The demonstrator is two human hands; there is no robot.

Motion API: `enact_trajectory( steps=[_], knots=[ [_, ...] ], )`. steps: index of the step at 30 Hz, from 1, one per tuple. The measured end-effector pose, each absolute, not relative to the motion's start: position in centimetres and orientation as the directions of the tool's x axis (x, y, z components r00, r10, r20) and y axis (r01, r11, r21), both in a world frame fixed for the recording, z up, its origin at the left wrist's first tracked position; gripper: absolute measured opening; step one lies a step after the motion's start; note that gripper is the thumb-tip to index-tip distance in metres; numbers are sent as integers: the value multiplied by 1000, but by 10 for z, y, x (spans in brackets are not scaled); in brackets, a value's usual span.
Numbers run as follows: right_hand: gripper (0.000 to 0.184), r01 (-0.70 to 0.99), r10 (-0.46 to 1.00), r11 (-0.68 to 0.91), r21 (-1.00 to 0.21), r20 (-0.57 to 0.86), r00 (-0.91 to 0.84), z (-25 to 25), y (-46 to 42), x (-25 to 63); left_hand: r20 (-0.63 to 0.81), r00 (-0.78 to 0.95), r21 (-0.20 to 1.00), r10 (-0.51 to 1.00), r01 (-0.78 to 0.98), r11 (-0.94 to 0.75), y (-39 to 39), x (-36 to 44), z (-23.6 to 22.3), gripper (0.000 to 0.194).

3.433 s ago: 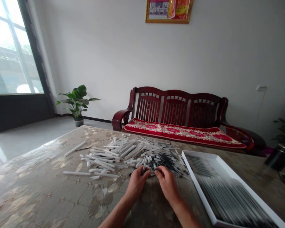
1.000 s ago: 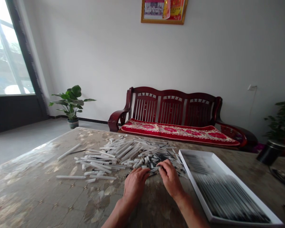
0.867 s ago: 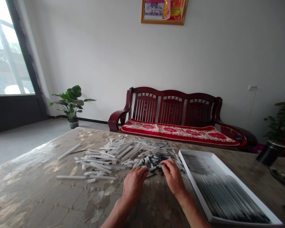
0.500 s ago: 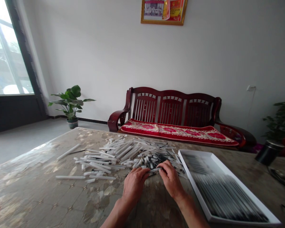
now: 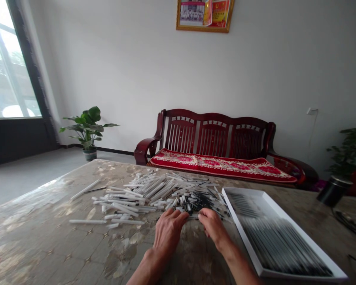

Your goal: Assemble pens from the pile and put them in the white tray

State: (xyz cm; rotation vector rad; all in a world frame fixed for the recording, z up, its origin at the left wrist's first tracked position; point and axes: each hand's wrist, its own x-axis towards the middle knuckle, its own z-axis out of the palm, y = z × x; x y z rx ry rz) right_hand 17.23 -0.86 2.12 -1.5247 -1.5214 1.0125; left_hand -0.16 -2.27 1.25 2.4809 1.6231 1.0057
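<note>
A loose heap of white plastic tubes (image 5: 154, 190) lies on the marble-patterned table top (image 5: 44, 221), with thin black-tipped pen refills (image 5: 201, 200) tangled at its right end. My left hand (image 5: 169, 233) rests at the heap's front edge, fingers curved down among the tube ends. My right hand (image 5: 213, 229) sits close beside it, nearest the black refills. A thin piece shows between the fingertips, but whether either hand grips it is hidden. A white tray (image 5: 240, 229) lies just right of my right hand, holding rows of dark refills, blurred in this view.
Two long white tubes (image 5: 87, 221) lie apart at the heap's left side. A black cylindrical pot (image 5: 334, 191) and a dark cable (image 5: 350, 225) sit at the table's right. Behind the far edge stands a red-cushioned wooden bench (image 5: 216, 146), with a potted plant (image 5: 89, 132) left of it.
My right hand has dropped slightly toward the table, with its fingers curled lower. The black refills in front of it show more. The whole view has drifted slightly.
</note>
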Motion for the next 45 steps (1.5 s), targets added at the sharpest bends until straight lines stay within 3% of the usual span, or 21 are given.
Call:
enact_trajectory(
  steps=[2,4,6,8,11,15,23,26,29,33,39,45],
  knots=[
    [27,257,995,-56,-965,-74,-63,27,-11,173,474,209,454,856,775,-440,-21,-1,10,21],
    [35,108,991,-45,-993,-58,-118,32,-14,174,394,100,654,914,668,-355,-18,0,6,24],
    [41,51,989,-20,-999,-27,-145,36,-15,175,290,9,860,957,435,-265,-13,1,0,27],
    [41,99,987,7,-995,-9,-158,36,-15,175,231,-9,967,973,111,-229,-9,2,-3,31],
    [34,260,983,49,-964,1,-182,31,-14,170,168,12,951,986,-265,-159,-8,5,-2,37],
    [18,343,966,158,-926,72,-250,25,-13,160,111,88,879,990,-473,-56,-15,12,5,39],
    [13,346,954,148,-927,41,-297,24,-17,156,43,221,916,974,-398,50,-22,18,7,44],
    [16,447,975,121,-886,21,-223,28,-28,167,-10,243,912,970,-395,108,-24,14,11,51],
    [16,713,998,59,-699,64,-20,37,-44,199,-74,209,923,975,-355,146,-25,10,14,55],
    [17,851,966,-114,-513,142,215,54,-68,282,-81,112,944,990,-311,112,-23,6,14,62],
    [22,845,841,-494,-208,135,525,74,-100,408,-50,-45,943,998,-332,32,-14,0,8,68],
    [27,805,798,-592,-33,114,592,63,-107,450,32,-136,960,990,-272,-69,-14,-6,8,69]
  ],
)
